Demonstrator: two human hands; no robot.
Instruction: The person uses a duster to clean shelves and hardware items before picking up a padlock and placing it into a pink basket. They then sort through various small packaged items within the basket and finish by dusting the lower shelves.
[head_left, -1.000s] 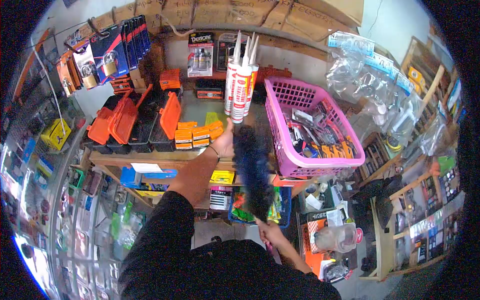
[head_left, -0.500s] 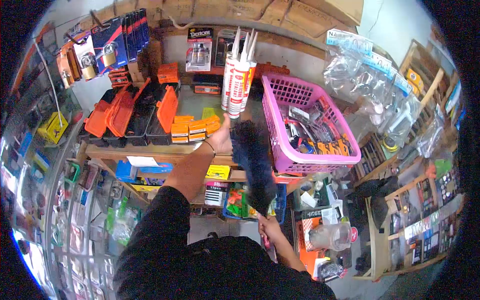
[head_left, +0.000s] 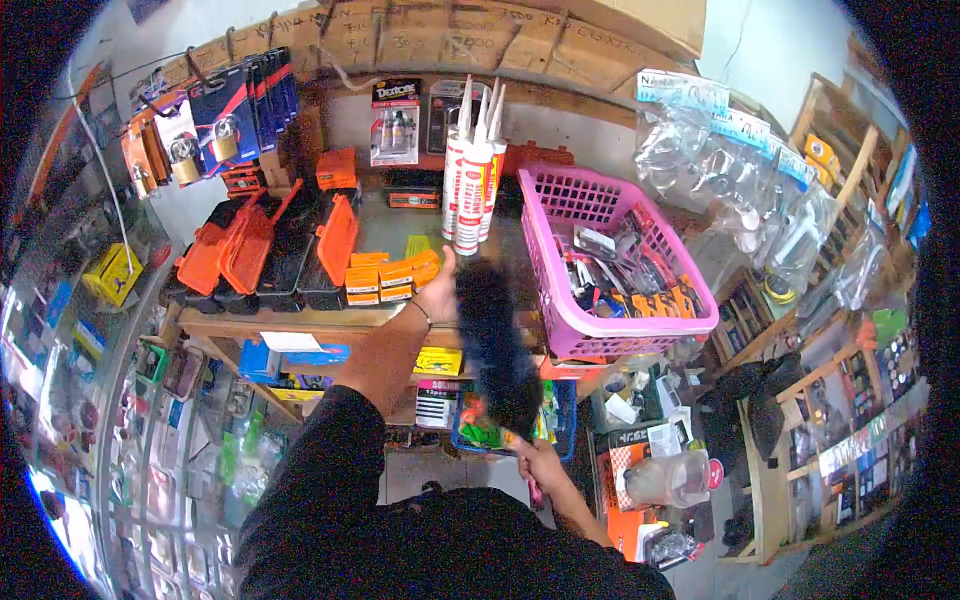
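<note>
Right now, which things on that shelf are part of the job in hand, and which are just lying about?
In hand:
left hand gripping the sealant tubes
right hand holding the feather duster

Lying about:
pink basket of tools
orange cases
hanging padlocks

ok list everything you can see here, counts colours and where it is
sealant tubes: about four, white with red print, upright, held at shelf back
duster: one, dark, fluffy, across shelf front
basket: one, pink, right end of shelf, full of tools
cases: several, orange and black, open, shelf left
small boxes: stacked, orange, mid shelf
padlock packs: a row, hanging upper left
plastic bags: many, clear, hanging right
left hand: at the tube bases
right hand: gripping the duster handle
</note>
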